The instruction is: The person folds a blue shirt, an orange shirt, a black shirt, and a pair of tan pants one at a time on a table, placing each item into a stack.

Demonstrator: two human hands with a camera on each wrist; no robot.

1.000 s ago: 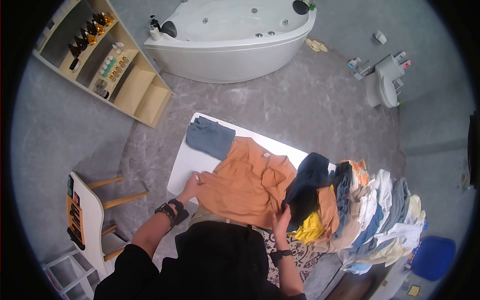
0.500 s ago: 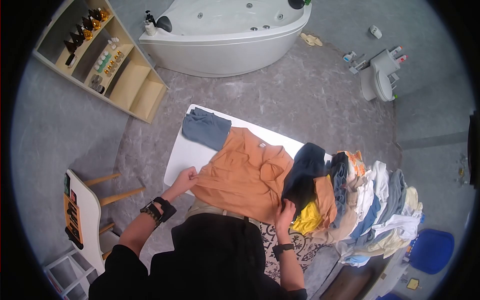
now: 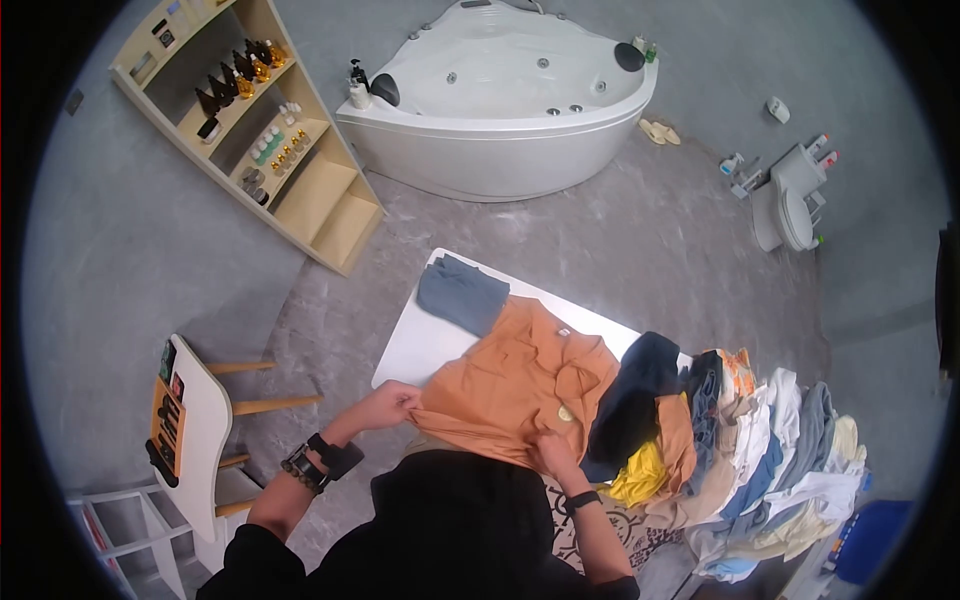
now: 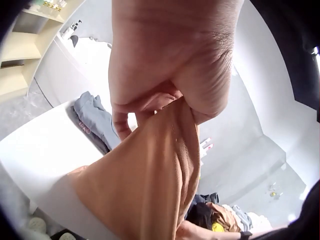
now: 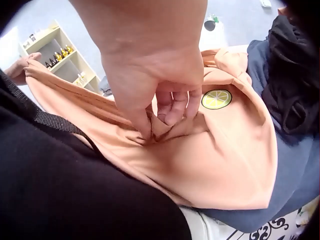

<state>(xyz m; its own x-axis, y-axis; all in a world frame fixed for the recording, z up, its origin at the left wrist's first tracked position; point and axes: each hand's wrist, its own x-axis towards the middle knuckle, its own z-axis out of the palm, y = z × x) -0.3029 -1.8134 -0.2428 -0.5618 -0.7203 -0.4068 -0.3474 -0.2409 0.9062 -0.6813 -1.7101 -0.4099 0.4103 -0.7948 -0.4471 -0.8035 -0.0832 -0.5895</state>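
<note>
In the lower middle of the head view, your orange shirt [image 3: 500, 385] lies spread across the white tabletop [image 3: 412, 345]. Your left grip [image 3: 388, 405] pinches the shirt's left corner, at the lower left edge of the tabletop. In the left wrist view, the cloth goes up to a point at your fingers and hangs down below them. Your right grip [image 3: 555, 456] pinches the shirt too, near the bottom edge on the right side, close to your black top [image 3: 450, 530]. The right wrist view shows small folds bunched up between your thumb and fingers. Just to the right of those fingers is a round patch [image 5: 217, 99] that looks like a lemon slice.

At the upper left end of the tabletop, a gray-blue folded cloth [image 3: 463, 293] sits right beside the shirt. On the shirt's right side is some dark clothing [image 3: 622, 425], and near that a yellow cloth [image 3: 638, 475]. Farther over, at the lower right of the frame, there is a big heap of clothes [image 3: 790, 470] in lots of colors.

At the top middle you can see a white bathtub [image 3: 490, 160], and at the upper left a wooden shelf [image 3: 320, 195] with bottles [image 3: 245, 80] on it.
</note>
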